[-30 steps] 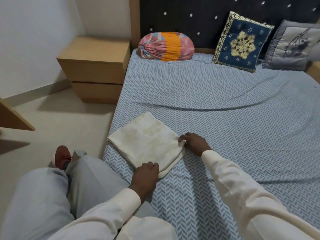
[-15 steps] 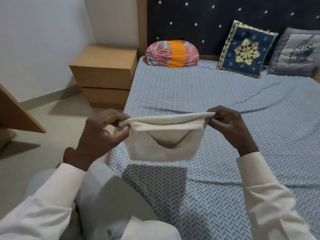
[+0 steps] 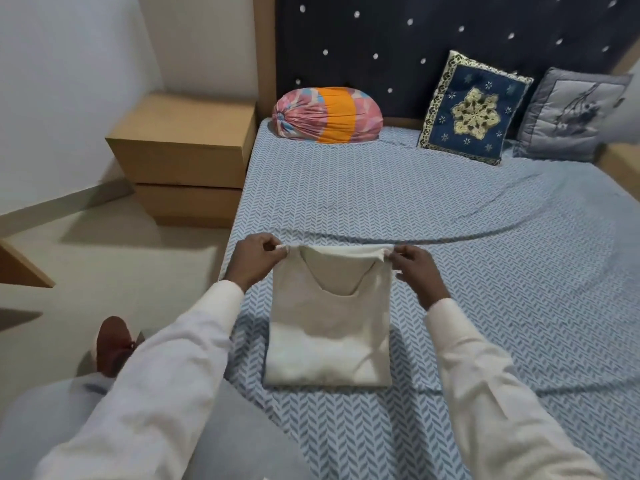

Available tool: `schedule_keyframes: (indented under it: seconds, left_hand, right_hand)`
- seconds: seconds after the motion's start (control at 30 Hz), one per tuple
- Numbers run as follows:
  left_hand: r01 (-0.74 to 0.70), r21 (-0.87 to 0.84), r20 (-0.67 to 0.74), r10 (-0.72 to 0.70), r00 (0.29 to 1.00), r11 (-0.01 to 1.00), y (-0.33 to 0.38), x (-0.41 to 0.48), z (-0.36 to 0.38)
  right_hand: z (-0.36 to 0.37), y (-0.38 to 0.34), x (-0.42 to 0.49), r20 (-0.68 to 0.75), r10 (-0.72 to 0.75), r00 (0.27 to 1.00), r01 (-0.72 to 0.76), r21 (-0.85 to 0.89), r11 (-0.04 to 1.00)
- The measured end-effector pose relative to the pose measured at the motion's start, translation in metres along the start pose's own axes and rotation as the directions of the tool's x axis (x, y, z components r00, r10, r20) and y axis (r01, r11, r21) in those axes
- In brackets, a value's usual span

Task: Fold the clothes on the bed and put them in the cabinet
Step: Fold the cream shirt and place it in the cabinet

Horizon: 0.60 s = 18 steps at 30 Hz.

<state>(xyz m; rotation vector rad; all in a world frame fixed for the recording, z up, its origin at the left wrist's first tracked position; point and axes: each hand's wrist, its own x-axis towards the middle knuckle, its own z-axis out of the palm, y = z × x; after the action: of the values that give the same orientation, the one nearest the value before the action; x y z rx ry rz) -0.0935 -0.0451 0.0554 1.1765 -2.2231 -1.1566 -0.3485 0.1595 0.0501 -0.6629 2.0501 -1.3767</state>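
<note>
We see the bed under its blue herringbone sheet, and a wooden bedside cabinet just beside its left edge. A striped bolster, a navy cushion and a grey cushion sit at the headboard. The cream folded top is near the bed's left edge, its lower edge on the sheet. Our left hand and right hand each pinch an upper corner, fingers curled on the cloth.

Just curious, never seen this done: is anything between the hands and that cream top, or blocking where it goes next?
Nothing visible: the left hand and right hand each pinch an upper corner of the cream top, which lies on the bed. The cabinet is not identifiable in view, so that path cannot be judged.
</note>
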Motion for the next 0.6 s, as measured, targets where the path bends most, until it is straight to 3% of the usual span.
schedule_keyframes:
  seconds: [0.07,0.13,0.23,0.3,0.37,0.5,0.6]
  left_hand:
    - [0.168,0.047,-0.026,-0.167,0.986,0.985,-0.009,0.014,0.017]
    - [0.310,0.212,0.087,-0.334,0.938,0.927,-0.025,0.006,0.035]
    - [0.351,0.381,0.237,-0.457,0.857,0.855,-0.055,-0.035,0.052]
    - [0.345,0.403,0.281,-0.474,0.835,0.847,-0.069,-0.065,0.058]
    - [0.386,0.313,0.323,-0.480,0.816,0.868,-0.071,-0.089,0.065]
    - [0.343,0.232,0.314,-0.403,0.859,0.910,-0.071,-0.109,0.068]
    - [0.358,0.193,0.348,-0.405,0.846,0.914,-0.076,-0.113,0.059]
  right_hand:
    - [0.011,0.025,0.018,-0.098,0.154,0.983,-0.156,-0.016,0.988]
    - [0.017,0.053,0.015,-0.072,0.276,0.958,-0.285,-0.221,0.932]
    - [0.024,0.076,-0.031,0.016,0.418,0.909,-0.366,-0.452,0.813]
    - [0.027,0.087,-0.061,0.025,0.472,0.881,-0.411,-0.455,0.790]
    - [0.030,0.093,-0.081,0.065,0.497,0.865,-0.415,-0.461,0.784]
    - [0.029,0.092,-0.100,0.173,0.534,0.828,-0.424,-0.430,0.797]
    - [0.018,0.083,-0.108,0.220,0.563,0.797,-0.441,-0.425,0.791]
